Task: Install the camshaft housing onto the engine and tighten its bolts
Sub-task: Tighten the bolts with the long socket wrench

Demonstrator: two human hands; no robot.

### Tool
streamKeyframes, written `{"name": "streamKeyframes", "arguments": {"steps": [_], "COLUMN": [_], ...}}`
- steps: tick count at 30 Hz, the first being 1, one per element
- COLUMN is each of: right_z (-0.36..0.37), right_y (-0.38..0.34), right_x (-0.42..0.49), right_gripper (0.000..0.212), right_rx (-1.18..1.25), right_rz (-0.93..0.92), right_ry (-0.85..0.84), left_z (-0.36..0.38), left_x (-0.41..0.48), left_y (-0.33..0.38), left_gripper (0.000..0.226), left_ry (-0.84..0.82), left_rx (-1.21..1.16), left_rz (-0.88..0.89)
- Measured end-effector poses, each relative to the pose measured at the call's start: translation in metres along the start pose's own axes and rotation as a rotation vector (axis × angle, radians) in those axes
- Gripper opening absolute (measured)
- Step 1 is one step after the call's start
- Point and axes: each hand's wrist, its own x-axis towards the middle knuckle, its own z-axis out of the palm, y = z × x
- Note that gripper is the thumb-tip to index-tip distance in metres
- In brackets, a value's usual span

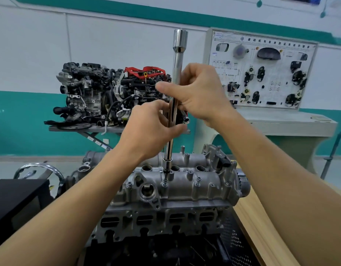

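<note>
Camshaft housing (pixel 194 186) sits on top of the engine (pixel 165 220), close in front of the person and low in the view, with its row of round openings along the far edge. Several bolts stand in its near flange. One bolt (pixel 164 182), left of centre, has the lower tip of a long chrome extension bar (pixel 178 62) seated on it, and the bar rises nearly upright with a slight lean to the right.

The left hand (pixel 146 129) grips the bar's lower part, fingers and thumb curled round the shaft. The right hand (pixel 200 93) is just above it and pinches the shaft between thumb and curled fingers. The two hands almost touch.

A black box (pixel 18 200) lies to the left of the engine and a wooden bench top (pixel 261 227) to the right. Farther back, a second engine (pixel 93 93) rests on a grey stand. To its right, a white training panel (pixel 261 73) carries mounted car parts, against a white and teal wall.
</note>
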Motion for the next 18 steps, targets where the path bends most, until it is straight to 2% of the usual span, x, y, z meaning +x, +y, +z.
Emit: {"name": "streamKeyframes", "arguments": {"steps": [2,4,7,9,11,13,16,18], "right_z": [0.007,0.005,-0.012,-0.017,-0.013,-0.005,0.005,0.004], "right_y": [-0.003,-0.006,-0.006,-0.004,-0.002,-0.001,0.003,0.002], "right_x": [-0.002,-0.001,-0.001,-0.001,-0.002,-0.002,-0.001,-0.002], "right_gripper": [0.039,0.031,0.012,0.016,0.014,0.007,0.025,0.028], "right_rx": [-0.067,0.003,0.285,0.341,0.328,0.258,0.055,0.025], "right_rz": [-0.035,0.035,0.159,0.138,0.105,0.085,0.021,0.040], "right_ry": [-0.001,-0.108,-0.371,-0.410,-0.324,-0.174,0.012,-0.004], "left_z": [0.000,-0.002,-0.012,-0.016,-0.014,-0.008,0.000,0.003], "left_x": [0.002,0.004,0.007,0.008,0.007,0.002,-0.005,-0.006], "left_y": [0.003,0.005,0.005,0.004,0.004,0.004,0.000,-0.003], "left_gripper": [0.018,0.005,0.015,0.022,0.018,0.012,0.017,0.009], "left_ry": [-0.030,-0.136,-0.361,-0.445,-0.412,-0.263,-0.075,-0.081], "left_rx": [0.034,-0.034,-0.262,-0.359,-0.328,-0.184,-0.020,0.009], "left_rz": [-0.017,-0.058,-0.161,-0.225,-0.211,-0.141,-0.081,-0.059]}}
